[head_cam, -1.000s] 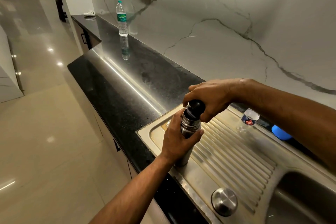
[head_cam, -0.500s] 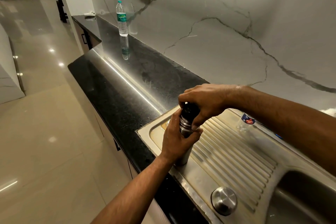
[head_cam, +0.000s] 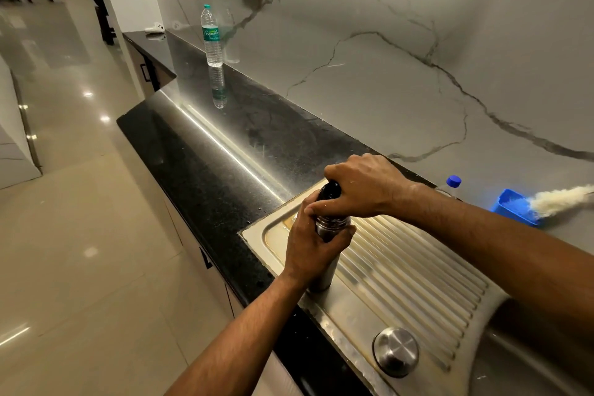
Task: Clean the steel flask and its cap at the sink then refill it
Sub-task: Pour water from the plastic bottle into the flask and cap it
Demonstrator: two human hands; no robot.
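Two grips | left hand (head_cam: 310, 251) clamps flask (head_cam: 326, 270) | right hand (head_cam: 360, 188) clamps cap (head_cam: 329, 190)

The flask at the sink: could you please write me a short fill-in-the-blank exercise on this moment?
1. The left hand grips the flask's ____.
2. The right hand covers its black ____.
3. The flask stands upright on the ribbed ____ of the sink.
4. A round steel cup lies ____ of the flask.

Answers: body; cap; drainboard; right

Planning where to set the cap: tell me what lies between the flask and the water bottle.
Head view: only bare black counter lies between flask and bottle.
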